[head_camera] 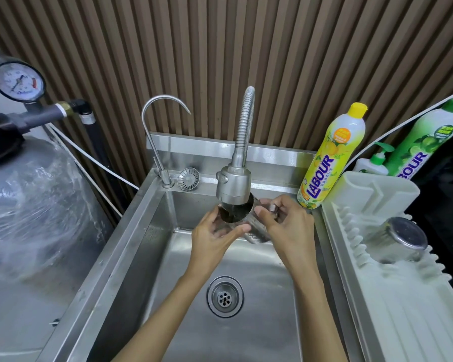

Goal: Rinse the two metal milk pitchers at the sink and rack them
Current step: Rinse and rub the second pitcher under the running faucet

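A metal milk pitcher (242, 214) is held over the steel sink (131, 246), its open mouth right under the spray head of the flexible faucet (234, 185). My left hand (215, 237) wraps around the pitcher's body from the left. My right hand (285, 226) grips the pitcher's handle on the right side, thumb on top. A second metal pitcher (400, 242) stands upside down on the white dish rack (392, 309) to the right of the sink.
A thin gooseneck tap (154, 142) and a loose strainer (188, 178) are at the sink's back ledge. A yellow dish soap bottle (330, 158), a green one (426, 142) and a pump bottle (374, 163) stand behind the rack. A grey tank with gauge (19, 82) is left.
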### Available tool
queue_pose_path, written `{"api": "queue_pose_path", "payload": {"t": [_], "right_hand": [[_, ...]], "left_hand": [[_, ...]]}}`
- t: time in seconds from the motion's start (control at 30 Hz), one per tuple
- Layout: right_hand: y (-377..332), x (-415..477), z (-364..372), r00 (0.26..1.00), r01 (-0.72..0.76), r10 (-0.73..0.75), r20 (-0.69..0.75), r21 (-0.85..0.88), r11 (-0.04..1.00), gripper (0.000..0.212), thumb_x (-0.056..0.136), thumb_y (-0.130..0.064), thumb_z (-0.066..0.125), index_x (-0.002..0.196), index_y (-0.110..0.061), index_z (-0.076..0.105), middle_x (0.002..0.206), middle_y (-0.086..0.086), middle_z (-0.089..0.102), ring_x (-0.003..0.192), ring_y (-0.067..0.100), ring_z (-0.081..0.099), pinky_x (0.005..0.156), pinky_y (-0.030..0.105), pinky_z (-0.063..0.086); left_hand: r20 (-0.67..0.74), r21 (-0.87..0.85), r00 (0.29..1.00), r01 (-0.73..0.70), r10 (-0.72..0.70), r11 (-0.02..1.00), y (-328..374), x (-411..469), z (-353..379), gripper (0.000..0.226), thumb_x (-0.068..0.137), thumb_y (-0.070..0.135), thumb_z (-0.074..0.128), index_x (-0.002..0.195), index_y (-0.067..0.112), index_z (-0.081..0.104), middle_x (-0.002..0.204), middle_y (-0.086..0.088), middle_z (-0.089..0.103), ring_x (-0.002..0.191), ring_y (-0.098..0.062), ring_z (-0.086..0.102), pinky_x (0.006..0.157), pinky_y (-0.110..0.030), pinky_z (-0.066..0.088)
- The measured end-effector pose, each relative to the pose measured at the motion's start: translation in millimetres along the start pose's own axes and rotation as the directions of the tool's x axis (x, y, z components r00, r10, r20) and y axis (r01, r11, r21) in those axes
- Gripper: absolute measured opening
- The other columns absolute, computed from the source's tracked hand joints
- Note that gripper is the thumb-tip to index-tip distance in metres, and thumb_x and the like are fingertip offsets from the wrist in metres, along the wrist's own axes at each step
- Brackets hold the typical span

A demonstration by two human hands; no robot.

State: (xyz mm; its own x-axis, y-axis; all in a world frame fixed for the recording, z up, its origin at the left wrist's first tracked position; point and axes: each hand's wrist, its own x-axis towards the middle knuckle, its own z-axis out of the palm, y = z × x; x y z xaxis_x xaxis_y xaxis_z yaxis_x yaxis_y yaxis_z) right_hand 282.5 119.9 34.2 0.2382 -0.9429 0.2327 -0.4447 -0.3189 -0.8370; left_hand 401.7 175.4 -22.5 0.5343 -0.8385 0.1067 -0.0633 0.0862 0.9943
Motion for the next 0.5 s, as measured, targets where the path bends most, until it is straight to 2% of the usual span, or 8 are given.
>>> {"api": "queue_pose_path", "payload": {"t": [0.07, 0.1, 0.17, 0.23, 0.27, 0.33, 0.4, 0.5], "right_hand": [[5.9, 0.6, 6.3, 0.999, -0.035, 0.029, 0.034, 0.207, 0.978, 0.026, 0.083, -0.012, 0.067, 0.069, -0.025, 0.049, 0.093, -0.017, 0.068, 0.078, -0.004, 0.065, 0.082, 0.027, 0.051], [10.8, 0.9, 11.4, 0.997, -0.063, 0.048, 0.058, 0.304, 0.951, 0.025, 0.084, -0.009, 0.065, 0.071, -0.021, 0.048, 0.098, -0.02, 0.067, 0.081, -0.008, 0.064, 0.084, 0.022, 0.049], [20.8, 1.4, 23.2, 0.987, -0.142, 0.084, 0.135, 0.52, 0.842, 0.021, 0.087, -0.006, 0.061, 0.074, -0.015, 0.047, 0.107, -0.017, 0.067, 0.099, -0.002, 0.064, 0.091, 0.021, 0.047], [29.2, 1.4, 35.9, 0.969, -0.236, 0.113, 0.218, 0.697, 0.677, 0.018, 0.089, -0.004, 0.057, 0.077, -0.012, 0.046, 0.115, -0.006, 0.067, 0.11, 0.012, 0.062, 0.096, 0.03, 0.047], [32.0, 0.8, 41.0, 0.957, -0.284, 0.127, 0.26, 0.761, 0.584, 0.018, 0.09, -0.002, 0.054, 0.077, -0.011, 0.046, 0.117, 0.002, 0.066, 0.11, 0.019, 0.062, 0.097, 0.035, 0.048], [36.6, -0.2, 46.5, 0.928, -0.371, 0.139, 0.346, 0.826, 0.424, 0.016, 0.089, -0.002, 0.053, 0.076, -0.007, 0.046, 0.108, 0.013, 0.065, 0.096, 0.023, 0.066, 0.09, 0.036, 0.054], [37.3, -1.2, 45.2, 0.904, -0.424, 0.148, 0.4, 0.803, 0.419, 0.014, 0.084, -0.01, 0.058, 0.075, -0.007, 0.049, 0.089, 0.014, 0.068, 0.082, 0.024, 0.068, 0.082, 0.036, 0.057], [36.5, -3.1, 37.4, 0.885, -0.453, 0.204, 0.418, 0.676, 0.582, 0.017, 0.087, -0.017, 0.061, 0.075, -0.006, 0.054, 0.074, 0.009, 0.069, 0.076, 0.026, 0.067, 0.072, 0.038, 0.06]], "left_hand": [[-0.011, -0.071, 0.999, -0.039, 0.038, 0.997, 0.1, 4.2, 0.6, 0.053, 0.063, 0.004, 0.081, 0.11, 0.018, 0.06, 0.108, -0.006, 0.069, 0.098, -0.011, 0.067, 0.08, -0.013, 0.049], [-0.022, -0.08, 0.997, -0.073, 0.071, 0.994, 0.1, 6.7, 0.1, 0.059, 0.061, 0.003, 0.083, 0.111, 0.022, 0.058, 0.11, -0.002, 0.067, 0.103, -0.011, 0.065, 0.084, -0.014, 0.048], [-0.057, -0.043, 0.99, -0.13, 0.127, 0.991, 0.9, 10.3, -4.0, 0.072, 0.057, 0.005, 0.085, 0.114, 0.036, 0.053, 0.117, 0.01, 0.063, 0.11, -0.004, 0.06, 0.09, -0.012, 0.045], [-0.088, 0.044, 0.981, -0.169, 0.172, 0.985, 5.4, 12.5, -8.8, 0.078, 0.054, 0.011, 0.082, 0.113, 0.047, 0.047, 0.115, 0.028, 0.058, 0.11, 0.009, 0.054, 0.091, -0.008, 0.04], [-0.095, 0.11, 0.975, -0.189, 0.2, 0.976, 9.6, 12.1, -10.8, 0.079, 0.052, 0.013, 0.081, 0.112, 0.05, 0.044, 0.112, 0.036, 0.055, 0.108, 0.017, 0.05, 0.09, -0.004, 0.037], [-0.098, 0.233, 0.959, -0.237, 0.265, 0.943, 17.7, 10.0, -12.2, 0.08, 0.05, 0.014, 0.085, 0.112, 0.044, 0.044, 0.111, 0.033, 0.049, 0.104, 0.025, 0.045, 0.085, 0.004, 0.032], [-0.135, 0.321, 0.948, -0.233, 0.288, 0.918, 21.7, 6.8, -12.3, 0.083, 0.048, 0.022, 0.089, 0.119, 0.034, 0.046, 0.105, 0.023, 0.045, 0.1, 0.017, 0.047, 0.083, 0.006, 0.03], [-0.234, 0.446, 0.938, -0.13, 0.255, 0.886, 19.9, -0.2, -12.1, 0.085, 0.044, 0.061, 0.074, 0.118, 0.022, 0.062, 0.091, 0.009, 0.046, 0.091, -0.007, 0.048, 0.08, -0.002, 0.034]]}}
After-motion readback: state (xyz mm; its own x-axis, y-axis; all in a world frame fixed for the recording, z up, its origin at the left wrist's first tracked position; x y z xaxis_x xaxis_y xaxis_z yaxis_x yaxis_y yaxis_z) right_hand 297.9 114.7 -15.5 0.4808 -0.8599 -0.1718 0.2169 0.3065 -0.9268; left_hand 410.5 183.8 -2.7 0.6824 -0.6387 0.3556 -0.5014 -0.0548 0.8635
